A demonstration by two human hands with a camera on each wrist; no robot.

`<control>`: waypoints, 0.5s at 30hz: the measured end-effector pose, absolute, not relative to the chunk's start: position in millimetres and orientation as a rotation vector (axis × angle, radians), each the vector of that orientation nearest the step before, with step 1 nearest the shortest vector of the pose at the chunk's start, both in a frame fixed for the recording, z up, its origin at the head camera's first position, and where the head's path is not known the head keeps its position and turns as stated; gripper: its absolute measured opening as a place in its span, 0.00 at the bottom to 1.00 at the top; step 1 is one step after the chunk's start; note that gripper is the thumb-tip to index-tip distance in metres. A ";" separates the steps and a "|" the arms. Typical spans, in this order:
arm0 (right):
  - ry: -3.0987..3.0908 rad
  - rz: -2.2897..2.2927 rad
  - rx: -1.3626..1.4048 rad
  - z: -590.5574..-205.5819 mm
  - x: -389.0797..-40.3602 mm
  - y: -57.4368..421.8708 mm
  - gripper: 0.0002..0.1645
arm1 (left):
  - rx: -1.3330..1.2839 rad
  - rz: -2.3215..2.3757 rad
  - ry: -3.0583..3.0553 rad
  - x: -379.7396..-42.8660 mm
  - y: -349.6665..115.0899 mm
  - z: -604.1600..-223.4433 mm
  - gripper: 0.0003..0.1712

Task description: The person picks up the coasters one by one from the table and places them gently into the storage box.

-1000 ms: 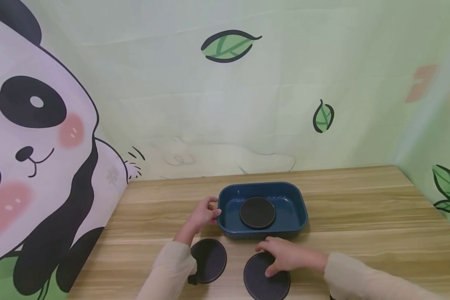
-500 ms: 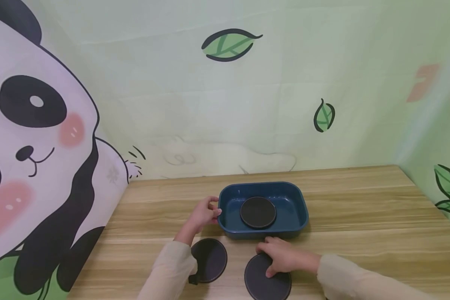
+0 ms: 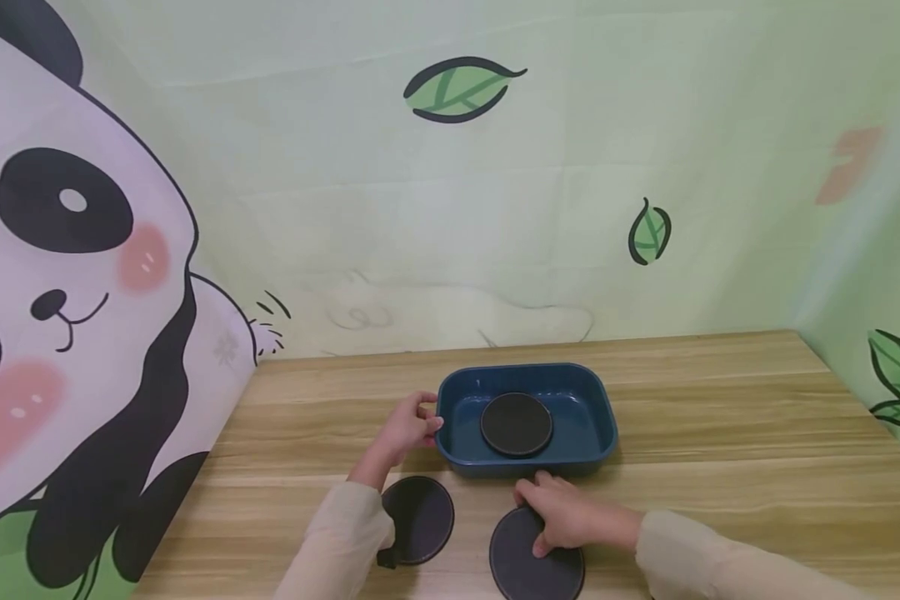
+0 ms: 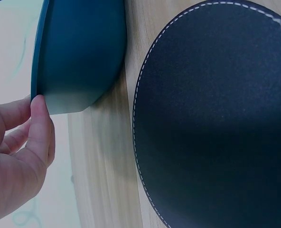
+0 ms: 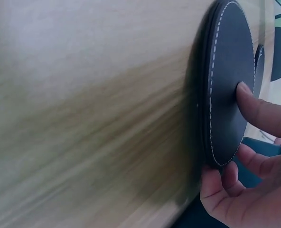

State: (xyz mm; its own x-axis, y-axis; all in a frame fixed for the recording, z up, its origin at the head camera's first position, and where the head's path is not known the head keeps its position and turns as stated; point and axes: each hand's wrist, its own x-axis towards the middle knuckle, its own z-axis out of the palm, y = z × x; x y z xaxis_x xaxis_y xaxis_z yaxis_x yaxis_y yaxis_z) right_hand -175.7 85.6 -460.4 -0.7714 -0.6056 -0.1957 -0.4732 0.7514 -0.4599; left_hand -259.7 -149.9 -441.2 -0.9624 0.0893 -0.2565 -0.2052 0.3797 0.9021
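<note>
A blue rectangular tray with rounded corners (image 3: 525,469) sits on the table, with a black round coaster (image 3: 516,425) inside it. My left hand (image 3: 407,429) pinches the tray's left rim between thumb and fingers, as the left wrist view confirms on the tray wall (image 4: 79,47). In front of the tray lie two more black coasters: the left one (image 3: 426,521) near my left sleeve, the right one (image 3: 528,562) under my right hand (image 3: 570,512). In the right wrist view, that hand's thumb presses the top of the stitched coaster (image 5: 228,90) while its fingers curl at the far edge.
Wood-grain tabletop (image 3: 720,433) extends on both sides of the tray. Behind it hangs a pale green backdrop (image 3: 307,208) with printed leaves and a large panda (image 3: 67,275) at left.
My right hand has shifted only slightly, its forearm drawing a little left while it stays at the right coaster. The left hand and the tray hold their places.
</note>
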 end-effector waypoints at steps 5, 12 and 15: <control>2.628 -0.566 -0.801 -456.1 -171.7 84.3 0.28 | -0.108 1.608 2.386 -259.6 -149.9 -441.1 0.23; 2.598 -0.583 -0.849 -448.4 -169.6 86.5 0.23 | -0.116 1.603 2.389 -259.3 -149.0 -439.7 0.24; 2.569 -0.606 -0.903 -441.0 -170.2 88.7 0.20 | -0.111 1.603 2.389 -259.0 -149.0 -440.0 0.24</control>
State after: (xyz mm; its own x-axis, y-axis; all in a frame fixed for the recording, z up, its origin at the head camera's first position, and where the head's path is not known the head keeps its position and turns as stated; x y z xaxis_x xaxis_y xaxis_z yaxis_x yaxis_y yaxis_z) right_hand -170.2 88.7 -441.0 -0.7356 -0.6528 -0.1809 -0.5032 0.7053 -0.4994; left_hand -259.0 -149.0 -440.0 -0.9629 0.0816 -0.2573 -0.2072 0.3876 0.8982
